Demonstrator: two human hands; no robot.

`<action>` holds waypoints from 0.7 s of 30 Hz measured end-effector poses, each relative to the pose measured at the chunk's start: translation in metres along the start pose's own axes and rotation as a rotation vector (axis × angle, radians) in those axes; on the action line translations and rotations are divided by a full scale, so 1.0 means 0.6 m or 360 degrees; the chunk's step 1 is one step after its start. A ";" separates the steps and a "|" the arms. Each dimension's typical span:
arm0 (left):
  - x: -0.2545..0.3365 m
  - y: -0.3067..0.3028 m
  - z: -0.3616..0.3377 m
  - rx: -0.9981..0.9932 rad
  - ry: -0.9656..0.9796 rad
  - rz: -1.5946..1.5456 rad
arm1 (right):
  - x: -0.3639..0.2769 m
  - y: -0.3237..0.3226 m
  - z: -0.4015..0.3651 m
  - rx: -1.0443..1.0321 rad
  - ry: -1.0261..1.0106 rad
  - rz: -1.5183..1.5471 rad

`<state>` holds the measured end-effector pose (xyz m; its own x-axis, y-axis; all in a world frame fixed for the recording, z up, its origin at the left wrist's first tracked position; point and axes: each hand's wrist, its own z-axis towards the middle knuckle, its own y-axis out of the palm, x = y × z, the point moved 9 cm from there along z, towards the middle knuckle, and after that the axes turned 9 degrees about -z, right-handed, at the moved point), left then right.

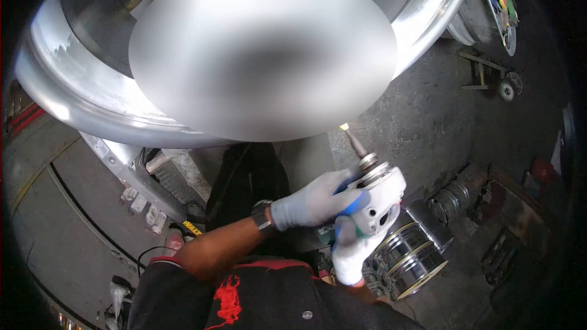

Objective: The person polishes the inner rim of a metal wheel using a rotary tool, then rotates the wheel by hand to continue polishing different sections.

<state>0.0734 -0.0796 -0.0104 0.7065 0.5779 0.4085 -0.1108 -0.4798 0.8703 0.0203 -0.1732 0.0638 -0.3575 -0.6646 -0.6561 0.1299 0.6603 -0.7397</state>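
The grinder (384, 198) is a handheld power tool with a white, scuffed body, a ribbed metal collar at its nose and a slim tapered bit (356, 144) whose tip shows a small yellow glow. It is held in the air above the concrete floor (428, 116), bit pointing up and left, its tip just below the lower edge of a large silver alloy wheel rim (67, 85); I cannot tell whether the tip touches the rim.

The left hand (312, 203), in a grey glove with a dark wristwatch (263, 215) at the cuff, reaches in from the left on a bare forearm, its grip clenched over the tool's body. The right hand (350, 249), in a white glove, comes up from below, its grip clenched around the rear of the tool. Chrome cylinders (416, 250) lie on the floor just right of the hands.
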 end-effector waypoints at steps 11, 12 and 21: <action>0.046 0.004 -0.053 0.0641 -0.0062 0.0298 | -0.005 0.052 0.026 -0.0545 0.0590 0.1105; 0.043 0.005 -0.041 0.0647 -0.0159 0.0306 | 0.020 0.049 0.022 -0.0326 0.0869 0.1408; 0.025 0.009 0.041 -0.0045 0.0105 0.0259 | 0.019 0.001 0.047 -0.0052 0.0010 -0.0164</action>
<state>0.1007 -0.0899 -0.0064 0.6305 0.5363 0.5611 -0.2403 -0.5526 0.7981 0.0425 -0.1900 0.0516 -0.3734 -0.7273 -0.5758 0.0620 0.5997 -0.7978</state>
